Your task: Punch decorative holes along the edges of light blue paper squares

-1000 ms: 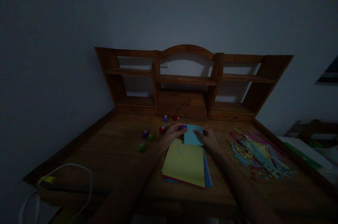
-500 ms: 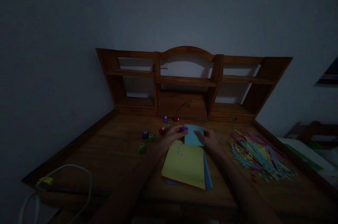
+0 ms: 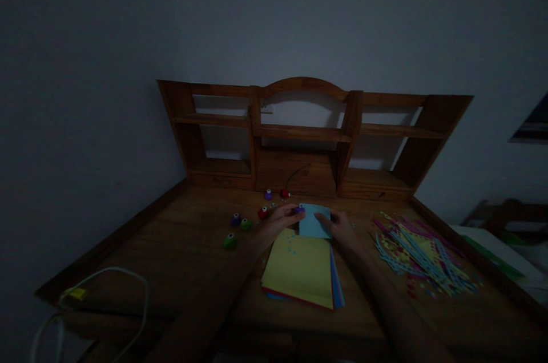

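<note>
I'd keep the blue sheet (image 3: 313, 227), pinched by the right hand (image 3: 341, 227) near the yellow stack's (image 3: 302, 269) far edge, square to the purple punch (image 3: 299, 210) grasped in the left hand (image 3: 280, 220).

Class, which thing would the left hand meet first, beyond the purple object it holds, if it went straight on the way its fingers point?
Probably the blue sheet, just past the left hand and the purple object, though the dim picture leaves depth unclear.
</note>
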The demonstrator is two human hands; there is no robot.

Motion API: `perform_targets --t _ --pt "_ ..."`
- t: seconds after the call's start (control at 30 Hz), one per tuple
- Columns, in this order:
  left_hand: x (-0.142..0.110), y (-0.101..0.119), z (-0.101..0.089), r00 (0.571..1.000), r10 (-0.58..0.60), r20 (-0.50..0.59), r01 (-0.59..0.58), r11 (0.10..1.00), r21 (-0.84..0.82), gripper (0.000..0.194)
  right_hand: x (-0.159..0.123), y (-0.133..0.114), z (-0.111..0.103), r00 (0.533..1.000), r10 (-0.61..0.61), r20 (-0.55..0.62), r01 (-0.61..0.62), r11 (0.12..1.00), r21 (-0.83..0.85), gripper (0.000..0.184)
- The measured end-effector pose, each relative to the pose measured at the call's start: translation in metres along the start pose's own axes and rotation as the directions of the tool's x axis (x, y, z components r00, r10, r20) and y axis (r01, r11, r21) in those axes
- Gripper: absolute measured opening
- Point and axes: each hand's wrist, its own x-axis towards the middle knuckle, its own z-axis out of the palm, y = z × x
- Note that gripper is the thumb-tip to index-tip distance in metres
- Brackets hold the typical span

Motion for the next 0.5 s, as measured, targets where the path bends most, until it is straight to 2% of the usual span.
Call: perform_targets --t 0.2,0.5 --pt "0.0013 -0.0031 -0.0013 0.999 0.001 -0.041 -0.001 1.0 -0.004 0.046 0.0009 -0.0005 0.0007 1.0 0.012 -0.005 -0.012 1.0 -0.016 0.053" --pt "-0.0011 -0.0042 -0.0023 0.999 -0.034 -0.014 0.033 0.998 -0.052 0.045 0.0018 0.0019 -0.0006 1.0 -0.002 0.0 0.002 0.999 -0.045 0.05"
